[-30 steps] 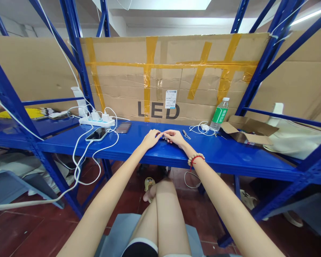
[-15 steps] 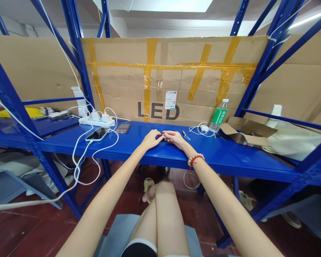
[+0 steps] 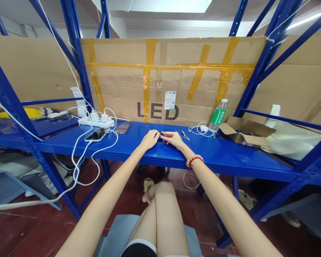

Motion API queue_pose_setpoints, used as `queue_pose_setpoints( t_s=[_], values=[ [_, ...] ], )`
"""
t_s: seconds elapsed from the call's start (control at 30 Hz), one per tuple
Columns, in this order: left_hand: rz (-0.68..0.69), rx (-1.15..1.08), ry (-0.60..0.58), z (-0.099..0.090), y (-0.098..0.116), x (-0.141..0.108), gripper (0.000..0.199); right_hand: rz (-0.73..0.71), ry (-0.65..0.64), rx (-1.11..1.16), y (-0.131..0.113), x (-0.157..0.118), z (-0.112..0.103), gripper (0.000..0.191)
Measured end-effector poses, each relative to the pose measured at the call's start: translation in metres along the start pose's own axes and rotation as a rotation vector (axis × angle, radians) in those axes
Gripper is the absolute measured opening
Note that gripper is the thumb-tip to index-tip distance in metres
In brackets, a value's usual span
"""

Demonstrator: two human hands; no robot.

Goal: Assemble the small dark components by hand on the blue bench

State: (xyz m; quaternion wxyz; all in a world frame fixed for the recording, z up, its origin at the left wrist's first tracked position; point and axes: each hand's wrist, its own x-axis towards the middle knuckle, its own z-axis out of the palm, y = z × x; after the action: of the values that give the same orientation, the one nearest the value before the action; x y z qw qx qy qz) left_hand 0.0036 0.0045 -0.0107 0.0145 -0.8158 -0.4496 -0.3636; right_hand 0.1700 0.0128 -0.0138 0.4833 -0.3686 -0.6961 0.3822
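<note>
At the front middle of the blue table (image 3: 139,156), my left hand (image 3: 150,139) and my right hand (image 3: 173,139) meet almost fingertip to fingertip. Both have their fingers bent and pressed together around something small and dark between them; it is too small and too covered to name. A beaded bracelet with a red cord (image 3: 194,160) circles my right wrist. Just right of that hand lies a small metal clip-like piece with a dark end (image 3: 185,135), touched by neither hand.
To the left are a white power strip (image 3: 96,123) with plugs, a phone (image 3: 96,135) and loose white cables. At right stand a water bottle (image 3: 218,117), a white charger (image 3: 203,128) with its cord, and an open cardboard box (image 3: 247,131). A taped cardboard panel (image 3: 117,89) rises behind.
My left hand has turned slightly, its fingers now more closed and hidden. The right fingers have shifted a little, and less of the small dark thing shows. The view has moved slightly.
</note>
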Motion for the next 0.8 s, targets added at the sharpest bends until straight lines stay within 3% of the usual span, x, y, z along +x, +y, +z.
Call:
queue_pose_setpoints(
  t_s=[0.13, 0.3, 0.8],
  values=[
    [-0.016, 0.017, -0.007, 0.0005, -0.0008, 0.0006, 0.023, -0.117, 0.041, -0.172, 0.0013, 0.0006, 0.0031, 0.043],
    [-0.015, 0.027, -0.022, 0.0005, -0.0023, 0.0013, 0.027, -0.239, 0.048, -0.355, 0.0011, 0.0027, 0.0033, 0.029],
    [0.041, 0.014, -0.073, -0.0009, -0.003, 0.0022, 0.027, -0.365, -0.018, -0.612, -0.0051, -0.0026, 0.0047, 0.032]
  ],
)
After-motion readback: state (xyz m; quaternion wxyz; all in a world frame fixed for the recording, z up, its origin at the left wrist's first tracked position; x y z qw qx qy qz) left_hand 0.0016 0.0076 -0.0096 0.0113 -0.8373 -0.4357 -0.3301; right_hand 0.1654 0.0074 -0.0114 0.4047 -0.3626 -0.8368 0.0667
